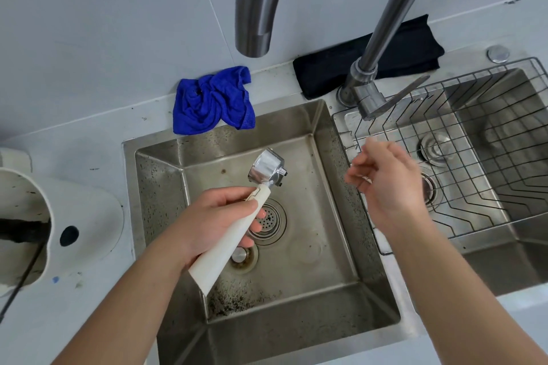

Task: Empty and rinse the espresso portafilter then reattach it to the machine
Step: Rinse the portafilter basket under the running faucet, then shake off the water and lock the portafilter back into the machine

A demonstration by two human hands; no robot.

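Observation:
My left hand grips the white handle of the portafilter. Its shiny metal head points up and away over the small steel sink. My right hand hovers at the sink's right edge, blurred, fingers loosely curled, holding nothing that I can see. The faucet spout hangs above the sink's back edge, and no water runs from it. Dark coffee grounds speckle the sink floor near its front. The drain strainer lies below the handle.
A crumpled blue cloth lies behind the sink, and a folded black cloth behind the faucet base. A wire rack sits in the larger right basin. A white bin with a dark opening stands at the left.

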